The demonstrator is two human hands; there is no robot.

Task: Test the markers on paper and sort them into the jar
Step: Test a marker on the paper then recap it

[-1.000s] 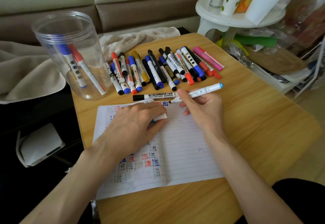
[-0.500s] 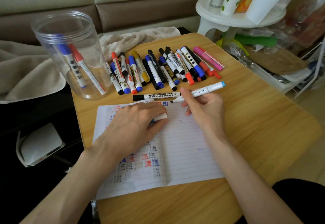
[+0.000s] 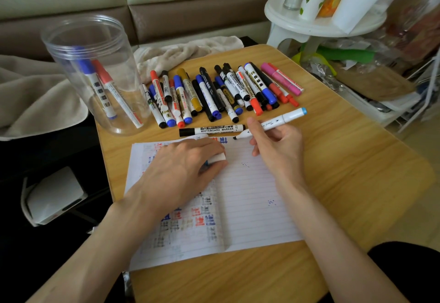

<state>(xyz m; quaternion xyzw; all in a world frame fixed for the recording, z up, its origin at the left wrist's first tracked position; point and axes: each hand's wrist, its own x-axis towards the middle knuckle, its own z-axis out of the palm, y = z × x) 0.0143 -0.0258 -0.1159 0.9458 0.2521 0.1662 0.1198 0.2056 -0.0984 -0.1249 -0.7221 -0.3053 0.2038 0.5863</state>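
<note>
Right now the right hand (image 3: 277,146) grips a white marker (image 3: 287,118) with a pale blue end, its dark tip at the top edge of the lined paper (image 3: 252,195) — whether it touches the sheet I cannot tell. The left hand (image 3: 181,171) lies on the paper, thumb and fingers pinching a small white cap (image 3: 217,157). Just beyond the sheet a black whiteboard marker (image 3: 212,129) lies crosswise on the wooden table (image 3: 345,160). Behind it a row of markers (image 3: 214,93) — red, blue, black, yellow, pink — sits packed side by side. At the table's far left corner the clear jar (image 3: 62,48) stands upright, a blue marker (image 3: 91,76) and a red marker (image 3: 112,88) leaning inside
</note>
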